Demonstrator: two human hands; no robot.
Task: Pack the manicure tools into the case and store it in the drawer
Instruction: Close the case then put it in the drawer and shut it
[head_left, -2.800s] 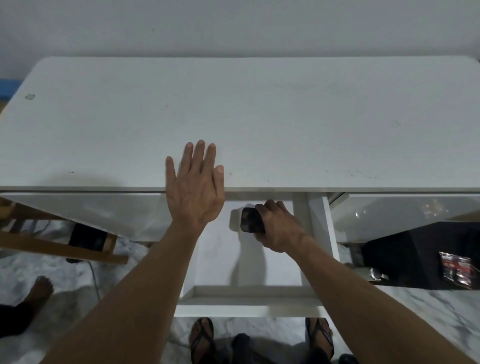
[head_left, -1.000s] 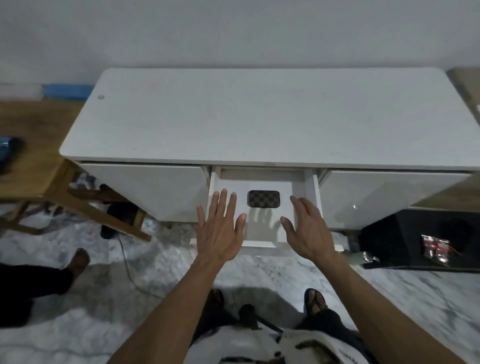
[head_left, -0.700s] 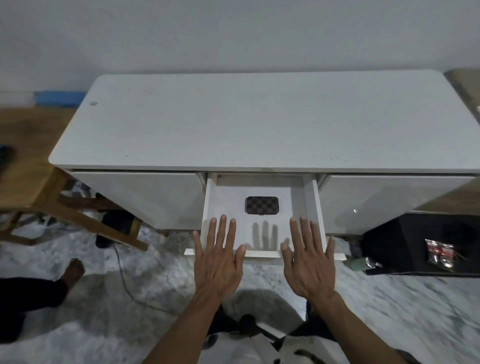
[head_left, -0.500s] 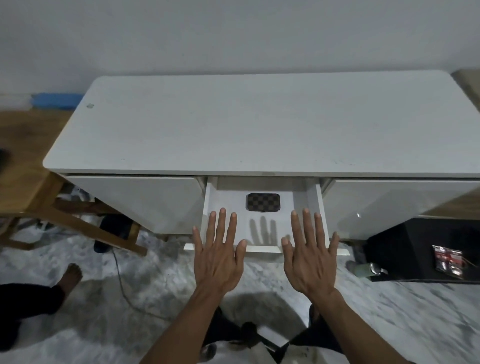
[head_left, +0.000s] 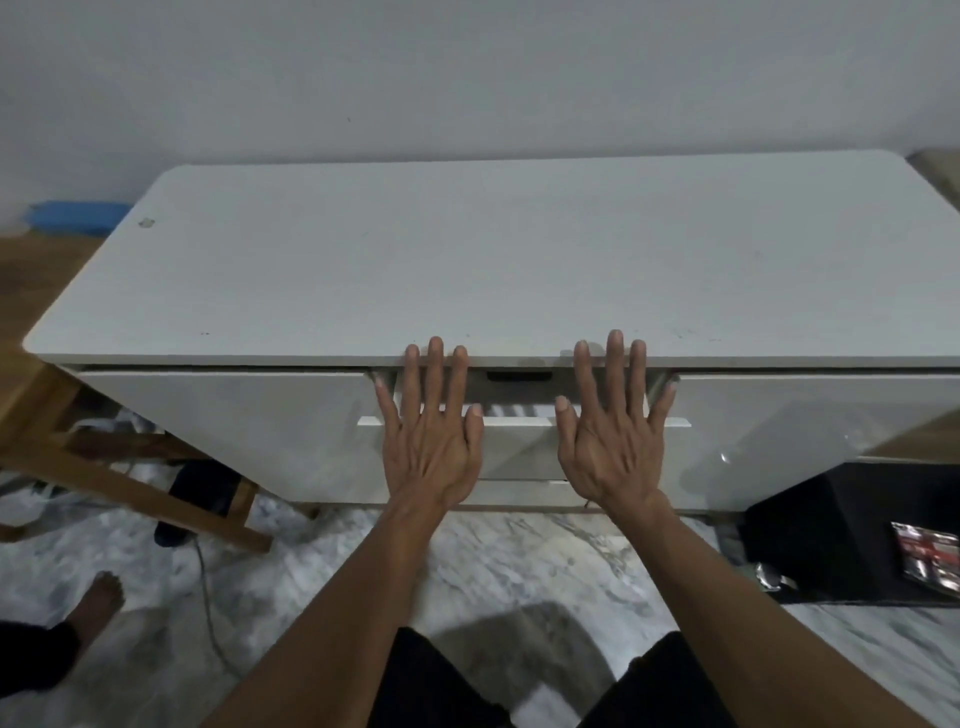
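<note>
The white middle drawer (head_left: 522, 422) of the white desk (head_left: 493, 260) stands only a little way out. Inside it, just a thin dark edge of the checkered manicure case (head_left: 518, 375) shows under the desk top. My left hand (head_left: 428, 431) lies flat with straight, spread fingers against the drawer front's left part. My right hand (head_left: 613, 426) lies flat the same way on its right part. Neither hand holds anything.
Glossy white cabinet fronts flank the drawer at left (head_left: 228, 431) and right (head_left: 810, 436). A wooden table frame (head_left: 130, 478) stands at left, a black box (head_left: 852, 540) on the marble floor at right. Another person's bare foot (head_left: 98, 597) is at lower left.
Both flat hands have moved forward with the drawer front, and the drawer has slid most of the way in. The case, fully visible before, now shows only as a dark sliver.
</note>
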